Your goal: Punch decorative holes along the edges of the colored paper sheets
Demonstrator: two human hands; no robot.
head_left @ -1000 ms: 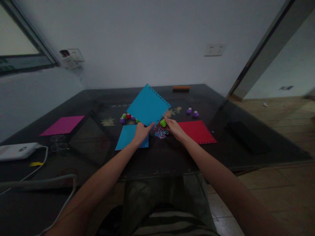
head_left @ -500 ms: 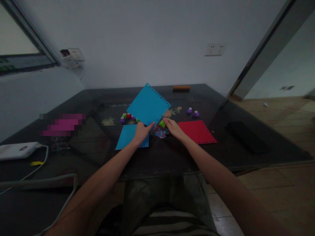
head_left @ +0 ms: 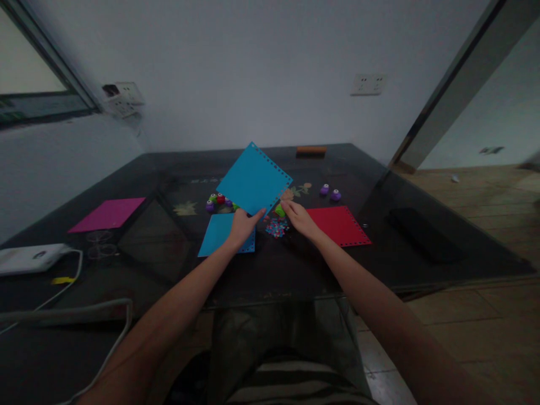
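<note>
My left hand (head_left: 243,226) pinches a blue sheet (head_left: 255,177) near its lower corner, thumb on top. The sheet is raised and tilted, and holes run along its right edges. In my right hand (head_left: 298,218) is a small green hole punch (head_left: 280,211), close to the sheet's lower right edge; whether it grips that edge I cannot tell. Below it lies a pile of coloured paper bits (head_left: 277,228). A second blue sheet (head_left: 215,233) rests partly under my left hand. Beside my right wrist is a red sheet (head_left: 340,225) with holes along its edge.
Several small coloured figures with eyes (head_left: 217,199) stand behind the left hand, and two purple ones (head_left: 329,193) at back right. A pink sheet (head_left: 108,215) and a white device with a cable (head_left: 31,259) lie left. A black case (head_left: 424,233) lies right, a brown roll (head_left: 311,150) by the wall.
My right hand and the green punch have shifted very slightly along the sheet's edge. The blue sheet and my left hand are nearly still.
</note>
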